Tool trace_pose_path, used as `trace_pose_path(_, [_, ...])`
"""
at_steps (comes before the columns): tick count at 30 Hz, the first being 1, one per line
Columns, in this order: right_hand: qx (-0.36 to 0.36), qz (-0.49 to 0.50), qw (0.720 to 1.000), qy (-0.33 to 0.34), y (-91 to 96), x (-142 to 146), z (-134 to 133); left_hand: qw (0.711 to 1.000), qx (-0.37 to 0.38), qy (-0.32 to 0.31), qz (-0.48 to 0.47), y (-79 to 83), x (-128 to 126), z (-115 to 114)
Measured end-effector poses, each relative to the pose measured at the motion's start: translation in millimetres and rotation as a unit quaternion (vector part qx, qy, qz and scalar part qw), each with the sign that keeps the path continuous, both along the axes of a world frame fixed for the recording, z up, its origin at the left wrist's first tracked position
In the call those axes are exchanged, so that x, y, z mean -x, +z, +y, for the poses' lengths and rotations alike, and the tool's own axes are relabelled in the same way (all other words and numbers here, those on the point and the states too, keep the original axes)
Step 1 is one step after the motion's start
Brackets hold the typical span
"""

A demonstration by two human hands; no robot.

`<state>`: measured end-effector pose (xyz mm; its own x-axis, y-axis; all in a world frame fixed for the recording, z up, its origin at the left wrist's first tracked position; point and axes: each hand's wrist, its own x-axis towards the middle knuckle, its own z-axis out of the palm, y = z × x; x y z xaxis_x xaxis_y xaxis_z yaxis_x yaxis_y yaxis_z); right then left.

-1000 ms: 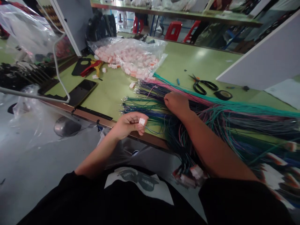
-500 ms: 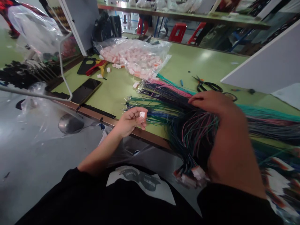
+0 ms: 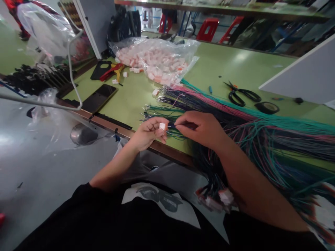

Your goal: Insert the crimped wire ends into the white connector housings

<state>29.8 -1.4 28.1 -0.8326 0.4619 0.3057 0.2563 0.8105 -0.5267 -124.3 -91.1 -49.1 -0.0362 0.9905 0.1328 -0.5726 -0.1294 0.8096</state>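
Note:
Between the thumb and fingers of my left hand [image 3: 149, 134] is a small white and orange connector housing [image 3: 162, 126], held above the table's front edge. My right hand [image 3: 200, 127] is just to the right, its fingertips pinched on a thin wire whose metal tip [image 3: 169, 127] points at the housing's side. Whether the tip enters the housing is too small to tell. Under and behind both hands lie bundles of green, blue and dark wires [image 3: 167, 111] with bare metal terminals at their left ends. Finished-looking wires with housings [image 3: 225, 197] hang over the front edge below my right forearm.
A clear plastic bag of white and orange housings [image 3: 159, 62] lies at the back. To the left are a phone [image 3: 103, 97] and red and yellow pliers [image 3: 112, 71]. Black scissors [image 3: 242, 93] and a tape roll [image 3: 267, 107] lie at right. A metal rod [image 3: 70, 69] stands at left.
My right hand has come left from the wire bundle to the connector housing, now pinching a wire. My left hand keeps hold of the housing. The whole view has shifted slightly.

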Motion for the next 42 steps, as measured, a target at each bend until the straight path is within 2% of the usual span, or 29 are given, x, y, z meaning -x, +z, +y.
trace_pose_path(14, [-0.074, -0.057, 0.993, -0.072, -6.0, 2, -10, 1.0, 0.002, 0.007, 0.008, -1.6, 0, 0])
trace_pose_path(21, [-0.031, -0.048, 0.991, -0.117, -12.4, 5, -12, 0.999, 0.0, 0.031, 0.025, -2.6, -2, 1])
trace_pose_path(26, [0.019, -0.02, 0.993, -0.111, -17.6, 9, -16, 0.999, 0.0, 0.03, 0.021, -3.5, -3, 1])
trace_pose_path(31, [0.08, -0.041, 0.99, -0.11, -18.0, 15, -17, 0.999, 0.012, 0.026, 0.032, -3.5, -3, 1])
trace_pose_path(35, [0.154, -0.063, 0.984, -0.068, -16.4, 13, -11, 0.999, 0.015, 0.027, 0.035, -3.1, -2, 0])
trace_pose_path(39, [0.159, -0.061, 0.985, -0.025, -10.3, 5, -5, 0.999, 0.019, 0.026, 0.037, -2.9, -2, -1])
trace_pose_path(42, [0.148, -0.09, 0.985, 0.019, -1.1, -6, 16, 0.999, 0.015, 0.015, 0.041, -2.7, -3, -2])
